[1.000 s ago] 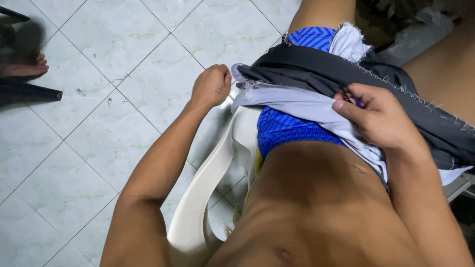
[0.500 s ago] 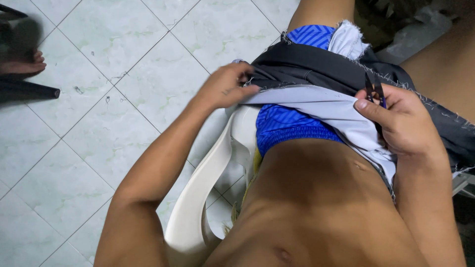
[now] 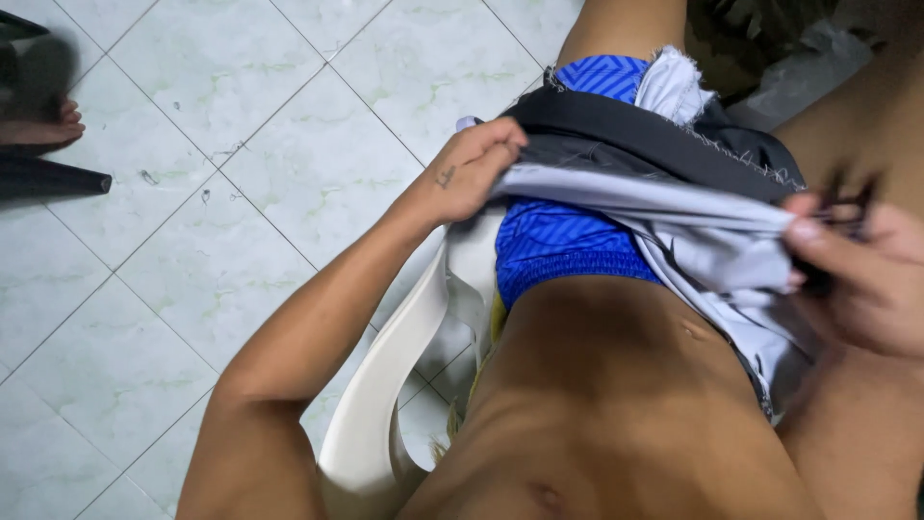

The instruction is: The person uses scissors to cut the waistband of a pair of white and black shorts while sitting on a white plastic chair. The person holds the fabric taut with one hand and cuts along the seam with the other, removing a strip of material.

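One white plastic chair (image 3: pixel 385 424) stands on pale floor tiles (image 3: pixel 289 144); across the lap above its seat lies one grey cloth (image 3: pixel 664 193), dark outside, pale inside, frayed at the edges. The left hand (image 3: pixel 472 173) pinches the cloth's near-chair edge, fingers curled shut; the right hand (image 3: pixel 857 274), blurred, grips its far edge

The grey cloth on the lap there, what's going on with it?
A person sits in a white plastic chair on a pale tiled floor, with a grey cloth stretched across the lap over blue shorts. The left hand grips one edge of the cloth and the right hand, blurred, pinches the other side, with something small and dark at its fingertips. Another person's foot shows at the far left.
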